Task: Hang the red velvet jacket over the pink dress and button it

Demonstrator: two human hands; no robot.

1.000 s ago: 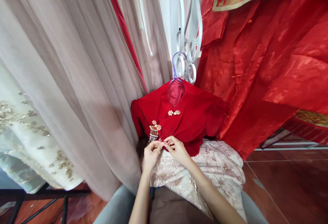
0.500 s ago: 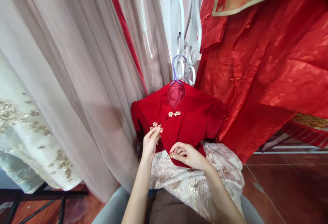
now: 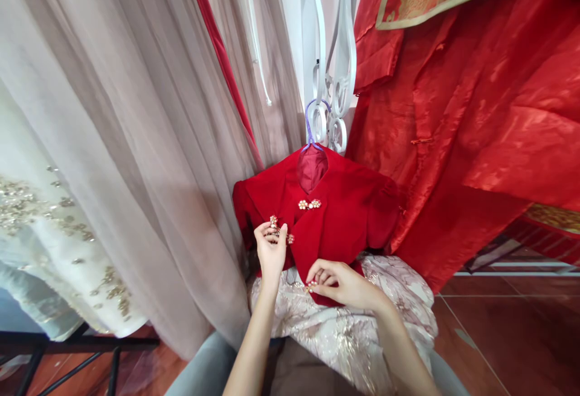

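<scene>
A short red velvet jacket [image 3: 344, 227] with puffed sleeves hangs on a purple hanger [image 3: 309, 124]. At its neck a gold flower clasp [image 3: 309, 204] with pearly beads is fastened. My left hand [image 3: 270, 254] is closed on a second flower clasp [image 3: 290, 239] at the jacket's left front; the fingers partly hide it. Lower down, my right hand [image 3: 344, 284] pinches the front panel's bottom corner by another flower clasp [image 3: 310, 287], mostly covered by fingertips. The two clasp parts in my hands are apart.
Pale pink curtains [image 3: 136, 142] hang at left beside a white gown with gold beading [image 3: 111, 293]. Red satin garments [image 3: 453, 112] fill the right. A white scrolled metal frame [image 3: 341, 81] stands behind the jacket. Shiny cream brocade [image 3: 335, 335] lies over my lap.
My left hand has turned, its thumb and fingers now spread around the clasp instead of pinched at its top. My right hand has shifted slightly down and right with the panel's corner.
</scene>
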